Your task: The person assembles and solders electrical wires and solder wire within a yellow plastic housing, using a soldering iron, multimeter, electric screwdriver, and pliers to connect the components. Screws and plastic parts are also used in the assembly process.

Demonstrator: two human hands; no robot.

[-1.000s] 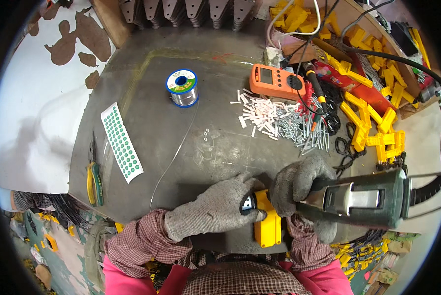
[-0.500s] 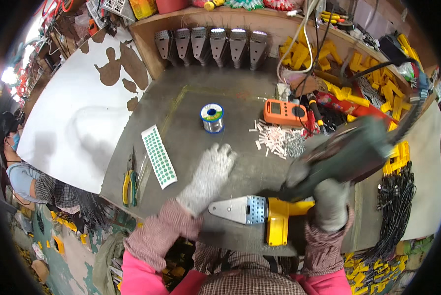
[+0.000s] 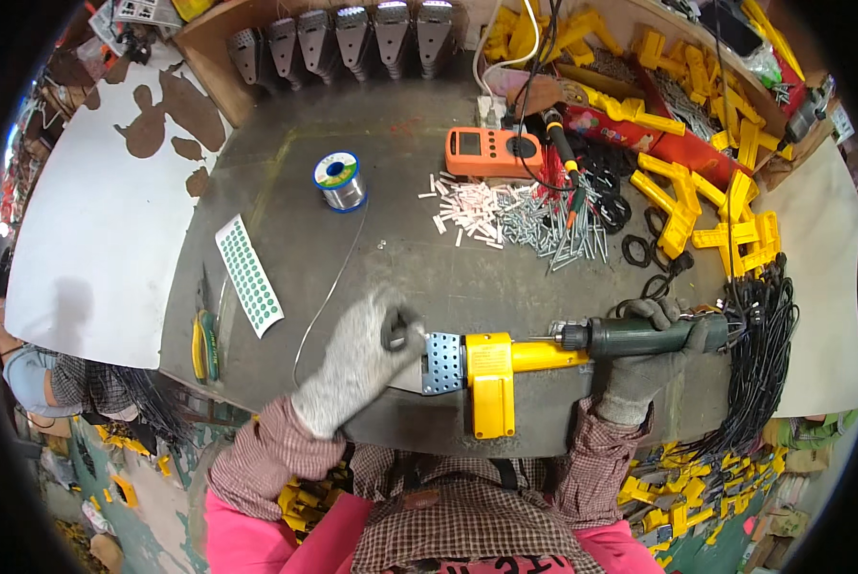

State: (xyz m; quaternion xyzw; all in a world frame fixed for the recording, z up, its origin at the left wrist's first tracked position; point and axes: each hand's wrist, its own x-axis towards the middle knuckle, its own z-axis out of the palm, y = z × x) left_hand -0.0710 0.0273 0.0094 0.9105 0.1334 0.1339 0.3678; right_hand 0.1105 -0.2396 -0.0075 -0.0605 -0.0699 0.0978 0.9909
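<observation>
While my right hand (image 3: 635, 381) grips the driver (image 3: 623, 338): I'd steady it right of the yellow housing (image 3: 491, 387);
Left hand (image 3: 364, 342): curled, left of housing; pinch I cannot tell;

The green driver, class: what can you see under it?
Under the driver, part of the gloved right hand shows, with the table around. Whatever the driver covers of either cannot be seen.

Left of frame, we log a white panel (image 3: 94, 249), brown patches (image 3: 192, 107) toward its top. Right of it, below mid-height: pliers (image 3: 204, 346), yellow-and-green handles; near them, a white strip of green dots (image 3: 248, 275). Upper left of centre, we note a blue-rimmed wire spool (image 3: 340, 183); above centre, an orange multimeter (image 3: 492, 153).
</observation>
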